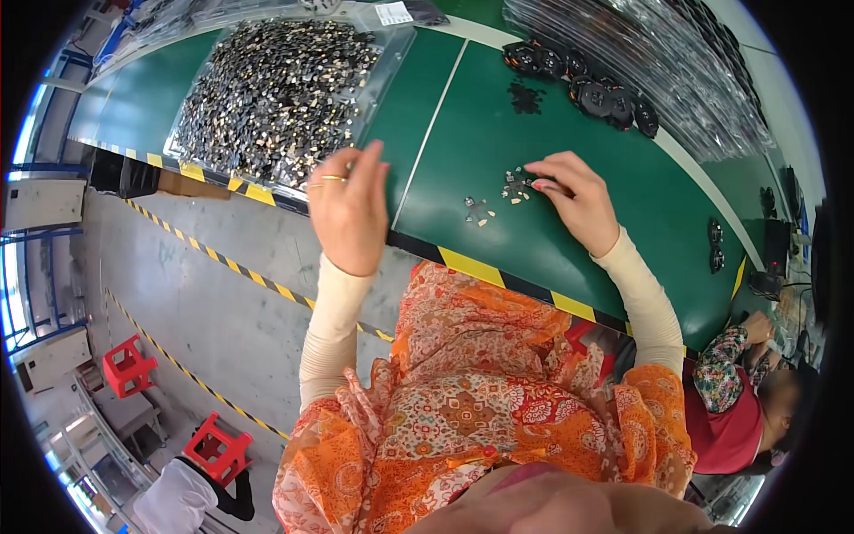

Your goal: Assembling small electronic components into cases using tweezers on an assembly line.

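White label [393,12]: far beyond the left hand [347,218], lying on clear plastic; print too small to read.
Left hand: raised at the near right corner of the small-part heap [276,98]; fingers bunched and pointing away from the body; cannot tell whether gripping a piece.
Right hand [578,200]: low over the green tabletop [543,249], angled forward and leftward; fingers bent, tips just beside the farther cluster; cannot tell whether closed on a part.
Farther cluster [514,185]: dark and pale bits, by the right fingertips.
Nearer cluster [479,214]: between the hands, nearer the body than the right fingertips.
Black round parts [607,98]: in a row, well beyond the right hand.
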Tool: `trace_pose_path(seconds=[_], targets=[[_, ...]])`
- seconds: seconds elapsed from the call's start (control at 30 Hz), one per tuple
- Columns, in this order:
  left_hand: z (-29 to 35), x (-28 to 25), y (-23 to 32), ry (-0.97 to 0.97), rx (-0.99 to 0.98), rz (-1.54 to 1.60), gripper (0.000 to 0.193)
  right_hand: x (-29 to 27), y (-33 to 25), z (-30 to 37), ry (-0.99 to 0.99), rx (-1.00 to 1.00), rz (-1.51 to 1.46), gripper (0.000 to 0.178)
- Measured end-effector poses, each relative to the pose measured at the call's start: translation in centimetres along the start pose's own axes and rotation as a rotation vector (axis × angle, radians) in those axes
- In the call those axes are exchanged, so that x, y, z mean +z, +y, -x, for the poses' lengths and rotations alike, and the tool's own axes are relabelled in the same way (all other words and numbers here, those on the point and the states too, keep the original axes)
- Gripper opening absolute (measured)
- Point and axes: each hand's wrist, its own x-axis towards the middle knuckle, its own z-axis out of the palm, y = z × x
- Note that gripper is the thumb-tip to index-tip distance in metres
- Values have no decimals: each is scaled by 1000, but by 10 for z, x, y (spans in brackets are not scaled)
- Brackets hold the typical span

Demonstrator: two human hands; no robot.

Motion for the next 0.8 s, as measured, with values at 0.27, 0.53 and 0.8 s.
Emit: trace_pose_path(seconds=[0.27,0.53,0.8], targets=[[29,23,72,-261,154,192,29,6,5,-15,-183,-233,336,28],[25,26,80,-321,125,258,27,-21,12,-14,-180,18,-231,10],[12,55,106,-444,446,147,39,-40,16,22,-233,131,12,17]])
